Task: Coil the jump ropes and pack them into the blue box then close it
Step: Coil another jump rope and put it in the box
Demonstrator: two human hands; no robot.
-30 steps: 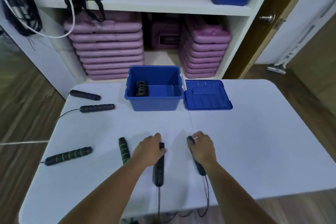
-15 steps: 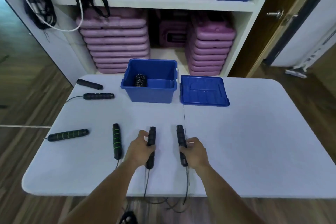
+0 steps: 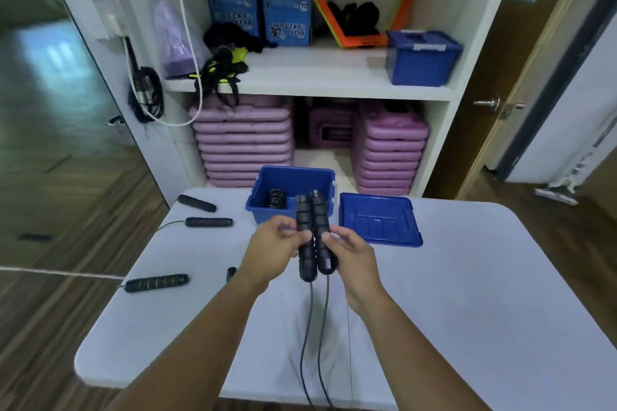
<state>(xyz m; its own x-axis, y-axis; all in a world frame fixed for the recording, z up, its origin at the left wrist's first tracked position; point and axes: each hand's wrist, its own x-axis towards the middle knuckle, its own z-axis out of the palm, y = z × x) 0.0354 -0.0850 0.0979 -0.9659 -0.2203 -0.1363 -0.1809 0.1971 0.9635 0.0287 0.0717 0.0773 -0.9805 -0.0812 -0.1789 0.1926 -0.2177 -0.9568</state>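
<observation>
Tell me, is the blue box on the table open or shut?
Open. Its lid lies flat on the table beside the blue box, and a coiled black rope shows inside.

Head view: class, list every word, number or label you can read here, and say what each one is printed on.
"LUCKY STAR": on the right carton on the upper shelf.
"70": in the round badge at that carton's top corner.
"LUCKY STAR" and "70": likewise on the left carton, more blurred.
On the shelf box, the white label is too blurred to read.
</observation>
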